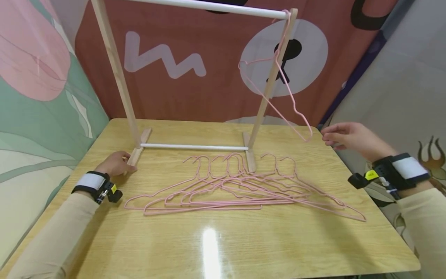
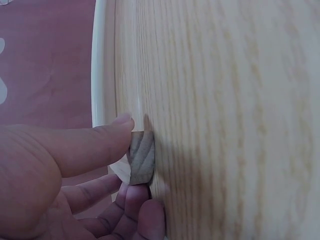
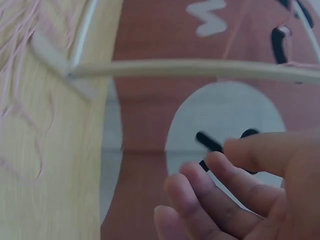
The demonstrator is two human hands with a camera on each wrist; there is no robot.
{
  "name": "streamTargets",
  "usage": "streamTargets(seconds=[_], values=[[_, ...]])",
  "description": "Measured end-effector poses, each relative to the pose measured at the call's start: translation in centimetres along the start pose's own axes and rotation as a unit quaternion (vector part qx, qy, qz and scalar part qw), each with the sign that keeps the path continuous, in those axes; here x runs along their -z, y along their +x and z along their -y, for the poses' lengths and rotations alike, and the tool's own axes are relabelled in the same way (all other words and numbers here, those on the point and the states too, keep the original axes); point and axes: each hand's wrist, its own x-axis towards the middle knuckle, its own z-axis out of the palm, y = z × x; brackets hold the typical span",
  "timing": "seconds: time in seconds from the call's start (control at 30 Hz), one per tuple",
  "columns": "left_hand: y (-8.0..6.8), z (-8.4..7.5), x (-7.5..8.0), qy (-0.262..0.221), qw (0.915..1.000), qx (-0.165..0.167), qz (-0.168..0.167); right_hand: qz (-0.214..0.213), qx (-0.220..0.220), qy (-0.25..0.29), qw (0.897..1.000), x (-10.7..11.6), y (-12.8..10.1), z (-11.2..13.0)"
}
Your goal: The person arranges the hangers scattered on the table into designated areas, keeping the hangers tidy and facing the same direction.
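Your left hand [image 1: 116,163] pinched the rack [image 1: 117,69] by one foot [image 1: 135,156], near the left edge of the desk [image 1: 156,248]. Your right hand [image 1: 357,139], fingers relaxed and empty, hovered near a pink hanger [image 1: 287,83] on the top rail [image 1: 209,6]; more hangers [image 1: 240,202] overlapped mid-desk.

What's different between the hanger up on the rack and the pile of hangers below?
The hanging hanger hooks over the top bar of the rack; the pile lies on the table. The hanging hanger is on its own, while the pile's hangers overlap. Both are pink.
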Motion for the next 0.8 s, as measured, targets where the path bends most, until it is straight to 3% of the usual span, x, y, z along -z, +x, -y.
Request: streamTargets(seconds=[0.27,0.7,0.8], values=[[0.2,0.2,0.0,-0.001,1.0000,0.006,-0.002,0.058,-0.017,-0.079,0.995,-1.1,0.8,-3.2],[-0.1,0.0,0.1,-0.001,0.9999,-0.012,-0.008,0.145,-0.011,-0.105,0.984,-4.3,0.9,-7.2],[-0.3,0.1,0.0,-0.004,0.9999,-0.013,-0.008,0.149,0.009,-0.135,0.980,-5.3,0.8,-7.9]])
